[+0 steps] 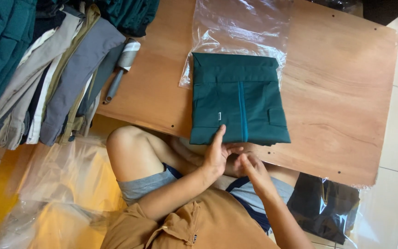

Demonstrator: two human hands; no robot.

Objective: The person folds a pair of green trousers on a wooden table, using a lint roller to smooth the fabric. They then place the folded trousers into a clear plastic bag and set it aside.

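1. At the upper left of the frame, a stack of folded garments [38, 69] in green, grey, beige and white overhangs the wooden bench [346, 92].
2. Just right of it, a lint roller [120, 69] with a grey handle lies on the bench.
3. In the upper centre, a folded dark green garment [239, 99] lies half inside a clear plastic bag [240, 27], its near edge at the bench's front edge.
4. Lower centre: the left hand [217, 154], its grip open and flat, rests fingertips on the garment's near edge.
5. Beside it, the right hand [252, 168] has a narrow grip, fingers curled against the left hand's, below the garment's edge.
6. At the lower right, a bagged dark garment [323, 205] lies on the floor.
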